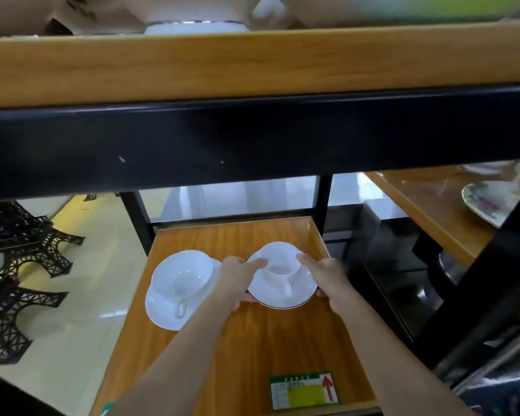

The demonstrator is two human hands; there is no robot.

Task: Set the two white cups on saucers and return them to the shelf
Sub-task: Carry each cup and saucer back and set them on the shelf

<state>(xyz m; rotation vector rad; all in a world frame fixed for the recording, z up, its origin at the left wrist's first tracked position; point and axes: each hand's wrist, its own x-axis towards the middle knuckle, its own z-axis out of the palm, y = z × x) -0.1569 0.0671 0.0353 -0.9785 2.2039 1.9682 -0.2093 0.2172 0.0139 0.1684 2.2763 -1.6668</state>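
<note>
While my head camera looks down past a thick upper shelf board [252, 64] with a black steel rail [252, 136] under it, I see the lower wooden shelf [252, 340], a warm orange wood grain with a glossy finish, framed by black metal posts. Pale, shiny floor tiles show to the left, where black lattice Eiffel Tower models [21, 250] stand. To the right, another wood surface carries a floral plate [490, 202].

Both cups are on the lower shelf. The left cup [182, 276] sits on its plain white saucer [162, 310], handle toward me, resting free near the shelf's left edge. The right cup [279, 264] stands on a saucer with a thin dark rim line [282, 295], its handle also toward me. All pieces are smooth, glazed white ceramic, round and shallow.

My left hand [237, 277] and right hand [330, 274] flank the dark-rimmed saucer, each grip holding its edge from one side, with forefingers stretched up against the cup's wall. I cannot tell if that saucer already touches the wood.

A green and yellow label with a red arrow [303, 391] sits at the shelf's near edge.
</note>
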